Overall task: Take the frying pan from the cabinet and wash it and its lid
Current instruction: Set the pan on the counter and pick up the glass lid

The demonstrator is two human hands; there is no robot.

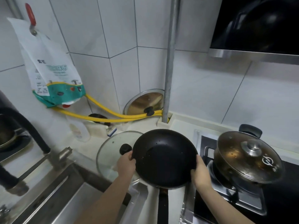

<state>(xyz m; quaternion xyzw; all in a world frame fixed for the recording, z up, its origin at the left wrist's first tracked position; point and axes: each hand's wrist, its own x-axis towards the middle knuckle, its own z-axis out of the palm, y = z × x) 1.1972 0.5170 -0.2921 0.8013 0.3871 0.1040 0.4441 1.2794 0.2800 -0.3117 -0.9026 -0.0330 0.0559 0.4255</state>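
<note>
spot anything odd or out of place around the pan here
The second glass lid leans on edge against the corner tiles, propped behind the yellow hoses. The frying pan, held tilted by both hands, shows pale specks inside. Nothing looks spilled or broken.

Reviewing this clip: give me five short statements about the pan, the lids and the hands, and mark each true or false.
1. Both hands hold the frying pan by its rim. True: left hand, right hand.
2. The glass lid sits on the frying pan. False: it lies on the counter, left of the pan.
3. The pot on the stove is covered. True.
4. The frying pan's handle points towards the wall. False: it points towards the person.
5. A second lid leans in the tiled corner. True.
</note>
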